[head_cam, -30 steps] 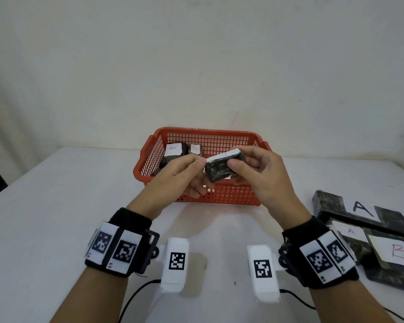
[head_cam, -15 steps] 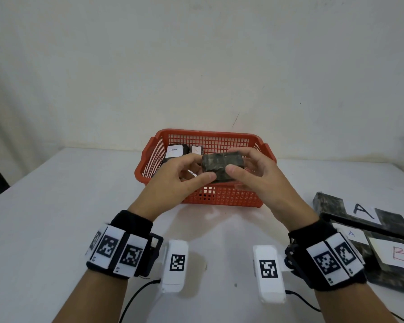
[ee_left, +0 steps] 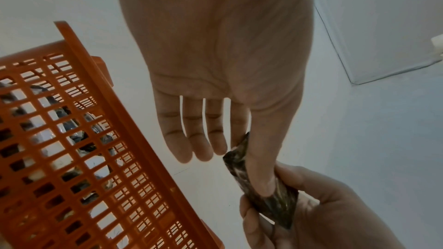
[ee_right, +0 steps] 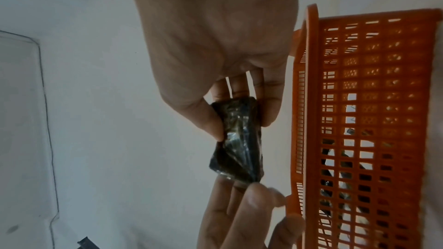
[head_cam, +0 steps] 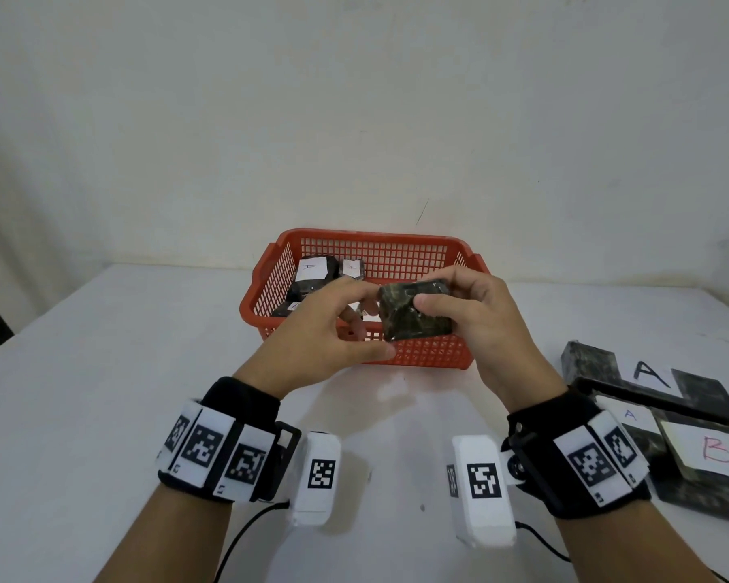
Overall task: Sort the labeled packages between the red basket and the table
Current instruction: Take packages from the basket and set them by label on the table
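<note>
A small dark package is held between both hands above the front wall of the red basket. My right hand grips its right end, thumb on the near face and fingers over the top. My left hand pinches its left edge between thumb and index finger, the other fingers straight. Its dark side faces me, with no label showing. Inside the basket lie several dark packages, one labelled A.
On the table at the right lie dark packages: a large one marked A, a small A and one marked B. The wall stands close behind the basket. Cables trail from my wrists over the near table.
The package has been turned over between my hands: its white label faced up a second ago and now the dark side shows. Both hands have kept hold of it.
</note>
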Action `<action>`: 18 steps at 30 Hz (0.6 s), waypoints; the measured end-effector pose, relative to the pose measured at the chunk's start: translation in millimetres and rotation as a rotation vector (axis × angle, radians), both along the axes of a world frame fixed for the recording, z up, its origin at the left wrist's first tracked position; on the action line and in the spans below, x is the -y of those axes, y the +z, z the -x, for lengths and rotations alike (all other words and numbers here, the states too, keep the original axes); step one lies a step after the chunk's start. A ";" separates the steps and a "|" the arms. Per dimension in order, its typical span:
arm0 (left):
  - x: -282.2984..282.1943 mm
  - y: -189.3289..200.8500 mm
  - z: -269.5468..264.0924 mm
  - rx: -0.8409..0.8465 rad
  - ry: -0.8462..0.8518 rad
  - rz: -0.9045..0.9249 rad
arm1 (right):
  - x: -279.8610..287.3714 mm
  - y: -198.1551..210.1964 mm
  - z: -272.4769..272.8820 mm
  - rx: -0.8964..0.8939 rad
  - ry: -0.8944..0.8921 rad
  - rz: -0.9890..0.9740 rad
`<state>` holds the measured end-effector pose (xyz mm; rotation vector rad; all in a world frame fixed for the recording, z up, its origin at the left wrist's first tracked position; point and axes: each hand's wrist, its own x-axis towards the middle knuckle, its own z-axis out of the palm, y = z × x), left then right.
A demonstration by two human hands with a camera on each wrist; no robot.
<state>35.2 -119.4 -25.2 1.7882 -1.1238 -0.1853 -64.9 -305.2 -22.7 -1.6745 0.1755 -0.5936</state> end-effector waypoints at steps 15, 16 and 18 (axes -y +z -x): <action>-4.2 -1.1 -4.0 -0.072 0.130 0.047 | -1.7 -4.4 1.9 -0.092 0.144 0.086; -3.8 -1.2 -4.0 -0.092 0.129 0.042 | -1.4 -5.6 1.3 -0.077 0.134 0.084; -3.7 0.0 -3.4 -0.124 0.125 0.056 | -1.0 -5.7 0.7 -0.053 0.125 0.064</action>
